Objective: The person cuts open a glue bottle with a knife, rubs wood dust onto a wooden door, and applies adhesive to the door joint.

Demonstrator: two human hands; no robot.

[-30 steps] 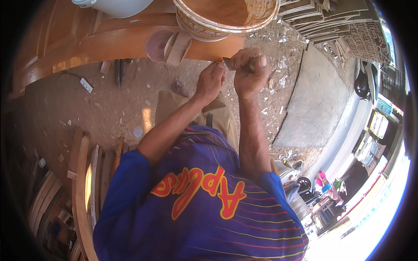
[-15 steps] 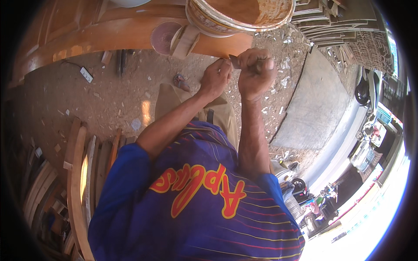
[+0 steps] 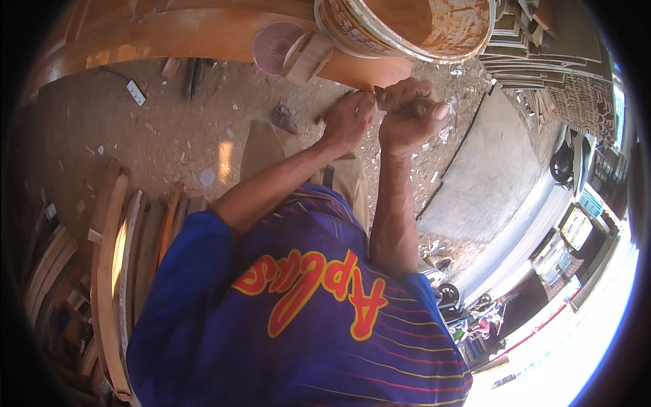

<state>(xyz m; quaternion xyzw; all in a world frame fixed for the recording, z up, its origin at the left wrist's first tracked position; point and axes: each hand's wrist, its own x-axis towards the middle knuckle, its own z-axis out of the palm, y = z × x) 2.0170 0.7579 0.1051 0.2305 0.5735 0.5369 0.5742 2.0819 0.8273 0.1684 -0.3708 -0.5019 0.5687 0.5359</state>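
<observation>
Closed in a fist, palm turned up, my right hand (image 3: 410, 122) grips a small dark flat blade (image 3: 381, 98) whose end points toward the left hand. My left hand (image 3: 349, 121) is beside it with curled fingers; whatever they hold, if anything, is hidden. Both hands are just below the end of an orange-brown wooden panel (image 3: 369, 71). On that panel stands a white bucket (image 3: 346, 30) with brown paste smeared inside. Left of the bucket are a round pinkish disc (image 3: 268, 51) and a tan block (image 3: 308, 57) leaning over its edge.
Upright boards (image 3: 108, 271) stand at the lower left, and stacked panels (image 3: 549, 71) at the upper right. A grey sheet (image 3: 485, 169) lies on the dirt floor. A white power strip (image 3: 135, 93) lies at the left. Motorbikes (image 3: 566, 159) are farther right.
The whole view has shifted, so the bucket, disc and block appear farther right. Both hands appear slightly right and lower, the right one tilted a little more, still gripping the blade.
</observation>
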